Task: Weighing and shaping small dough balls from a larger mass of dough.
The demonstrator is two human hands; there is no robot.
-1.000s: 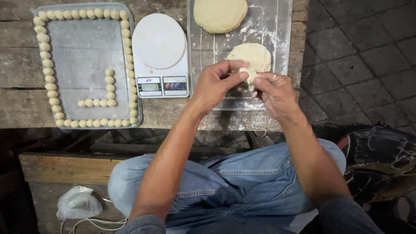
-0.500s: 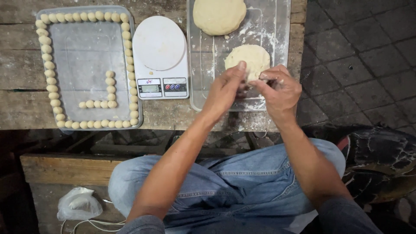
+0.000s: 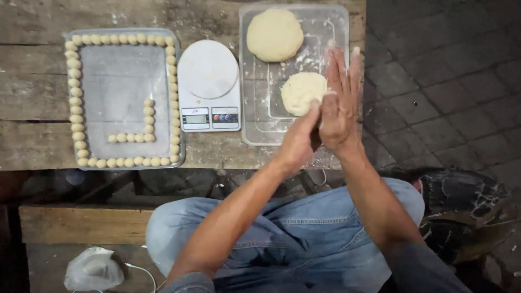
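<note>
My left hand [image 3: 301, 138] and right hand [image 3: 339, 106] are pressed palm to palm, fingers out flat; can't tell what's between them. They're over the surface's [image 3: 32, 103] front right corner, at the clear plastic tray's [image 3: 336, 24] right rim, just beside the smaller soft dough lump [image 3: 300, 92]. Bigger dough round [image 3: 274, 34] sits toward the far edge. Planks look rough and worn, bare at the left edge.

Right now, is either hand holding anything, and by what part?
It cannot be told. The left hand and right hand are pressed palm to palm over the clear tray, hiding anything between them. The smaller dough disc lies untouched.
</note>
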